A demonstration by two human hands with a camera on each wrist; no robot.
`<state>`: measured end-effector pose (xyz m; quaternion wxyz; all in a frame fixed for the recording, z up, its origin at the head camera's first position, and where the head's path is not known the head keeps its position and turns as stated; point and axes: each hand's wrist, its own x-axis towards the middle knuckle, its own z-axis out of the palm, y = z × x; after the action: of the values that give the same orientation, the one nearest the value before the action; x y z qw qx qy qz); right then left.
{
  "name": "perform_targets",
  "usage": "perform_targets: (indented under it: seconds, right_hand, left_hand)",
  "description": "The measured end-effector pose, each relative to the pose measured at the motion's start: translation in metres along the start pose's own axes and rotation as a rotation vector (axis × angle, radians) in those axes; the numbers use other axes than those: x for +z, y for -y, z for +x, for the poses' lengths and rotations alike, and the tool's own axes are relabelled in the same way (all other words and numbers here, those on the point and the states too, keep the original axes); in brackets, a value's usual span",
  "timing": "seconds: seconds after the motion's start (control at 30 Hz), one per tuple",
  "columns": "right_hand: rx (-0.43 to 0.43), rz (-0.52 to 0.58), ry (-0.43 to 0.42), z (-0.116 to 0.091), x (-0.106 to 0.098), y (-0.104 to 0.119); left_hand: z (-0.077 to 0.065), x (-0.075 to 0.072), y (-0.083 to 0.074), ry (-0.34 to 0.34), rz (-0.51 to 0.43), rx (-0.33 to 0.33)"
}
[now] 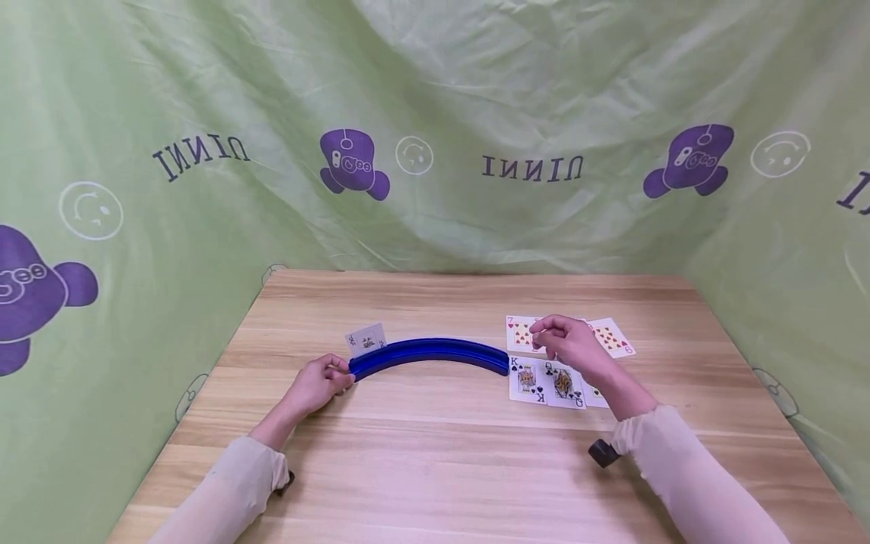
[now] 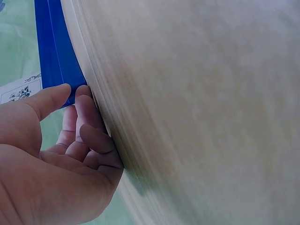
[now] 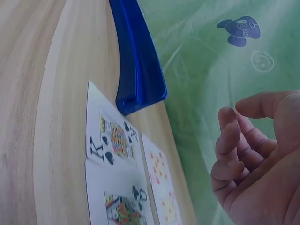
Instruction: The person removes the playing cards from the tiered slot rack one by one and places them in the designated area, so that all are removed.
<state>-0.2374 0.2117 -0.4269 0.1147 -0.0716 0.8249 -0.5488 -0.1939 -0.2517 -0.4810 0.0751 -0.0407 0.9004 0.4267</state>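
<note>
My left hand (image 1: 314,387) pinches the left end of a curved blue card holder (image 1: 431,350) on the wooden table; the thumb lies on top and fingertips curl beneath in the left wrist view. A black-and-white playing card (image 1: 367,340), apparently a joker, stands tilted in the holder's slot near that hand. Over the cards at right hovers my right hand (image 1: 571,349), its fingers loosely bent and holding nothing. Below it lie a king of spades (image 1: 525,381) and a queen of clubs (image 1: 564,385), face up and overlapping. Part of this row is hidden by the forearm.
Behind the front row lies a second row of red cards, with a seven of hearts (image 1: 519,335) at its left and another heart card (image 1: 615,338) at its right. A green cloth (image 1: 448,227) hangs around the table's back and sides.
</note>
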Motion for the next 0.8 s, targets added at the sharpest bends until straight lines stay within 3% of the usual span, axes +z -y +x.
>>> perform_targets:
  seconds: [0.8]
  right_hand:
    - [-0.083, 0.074, 0.041, 0.023, 0.047, 0.022]
  left_hand:
    - [-0.001, 0.001, -0.001, 0.003, 0.011, -0.015]
